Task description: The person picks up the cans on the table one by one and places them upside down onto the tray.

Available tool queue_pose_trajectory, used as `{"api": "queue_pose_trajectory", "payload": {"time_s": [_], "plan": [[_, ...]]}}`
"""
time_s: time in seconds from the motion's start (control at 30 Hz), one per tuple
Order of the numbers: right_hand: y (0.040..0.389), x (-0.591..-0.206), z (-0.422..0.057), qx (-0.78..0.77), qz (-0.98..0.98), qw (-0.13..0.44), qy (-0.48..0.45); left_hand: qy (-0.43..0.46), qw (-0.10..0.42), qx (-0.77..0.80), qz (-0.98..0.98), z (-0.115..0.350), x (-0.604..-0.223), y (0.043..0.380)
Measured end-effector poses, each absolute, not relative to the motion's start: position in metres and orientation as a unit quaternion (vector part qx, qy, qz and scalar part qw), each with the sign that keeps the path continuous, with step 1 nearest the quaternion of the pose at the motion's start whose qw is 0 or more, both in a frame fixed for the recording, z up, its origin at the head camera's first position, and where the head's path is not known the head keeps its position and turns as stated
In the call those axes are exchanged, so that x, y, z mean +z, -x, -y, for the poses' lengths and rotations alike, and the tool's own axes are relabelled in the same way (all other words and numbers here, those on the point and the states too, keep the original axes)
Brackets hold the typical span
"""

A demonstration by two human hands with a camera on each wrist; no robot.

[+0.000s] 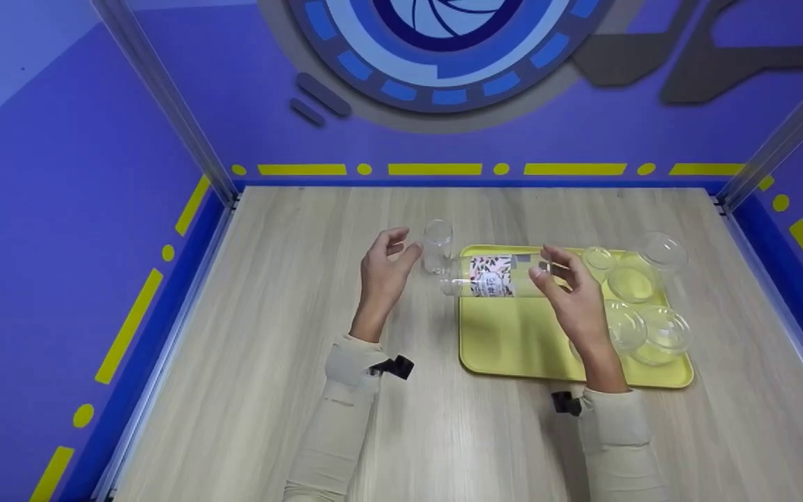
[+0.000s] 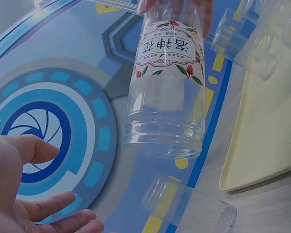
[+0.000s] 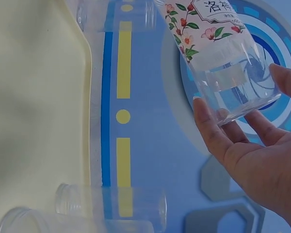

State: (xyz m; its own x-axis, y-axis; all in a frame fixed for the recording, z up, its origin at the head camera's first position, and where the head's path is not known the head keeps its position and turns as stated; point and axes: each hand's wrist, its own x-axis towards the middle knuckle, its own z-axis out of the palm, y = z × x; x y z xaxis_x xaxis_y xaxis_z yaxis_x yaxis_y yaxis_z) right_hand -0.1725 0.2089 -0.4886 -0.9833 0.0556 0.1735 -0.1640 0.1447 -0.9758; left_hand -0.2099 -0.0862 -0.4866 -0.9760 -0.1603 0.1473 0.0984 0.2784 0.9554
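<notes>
My right hand (image 1: 578, 300) grips a clear jar (image 1: 491, 276) by its base end, thumb on one side and fingers on the other. The jar lies sideways in the air over the tray's left part, its open mouth facing left. A pink floral label (image 2: 167, 51) with Chinese characters wraps its middle. Left of the mouth, my left hand (image 1: 382, 273) is raised with loosely bent fingers and holds nothing. Just behind the held jar's mouth, another clear jar (image 1: 438, 238) stands on the table, left of the tray.
A yellow tray (image 1: 513, 348) lies on the wooden table (image 1: 290, 293). Several clear jars, among them one front-right jar (image 1: 665, 331), stand upright at the tray's right side, partly behind my right hand. Blue panels (image 1: 387, 139) with yellow marks enclose the table at the back and sides.
</notes>
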Motion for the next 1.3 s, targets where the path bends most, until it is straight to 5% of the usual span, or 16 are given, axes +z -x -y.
{"api": "queue_pose_trajectory", "payload": {"time_s": [1.3], "plan": [[0.168,-0.480,-0.213,0.572,0.811,0.104,-0.057,-0.002,0.107,-0.525,0.845,0.085,-0.484,0.235]]}}
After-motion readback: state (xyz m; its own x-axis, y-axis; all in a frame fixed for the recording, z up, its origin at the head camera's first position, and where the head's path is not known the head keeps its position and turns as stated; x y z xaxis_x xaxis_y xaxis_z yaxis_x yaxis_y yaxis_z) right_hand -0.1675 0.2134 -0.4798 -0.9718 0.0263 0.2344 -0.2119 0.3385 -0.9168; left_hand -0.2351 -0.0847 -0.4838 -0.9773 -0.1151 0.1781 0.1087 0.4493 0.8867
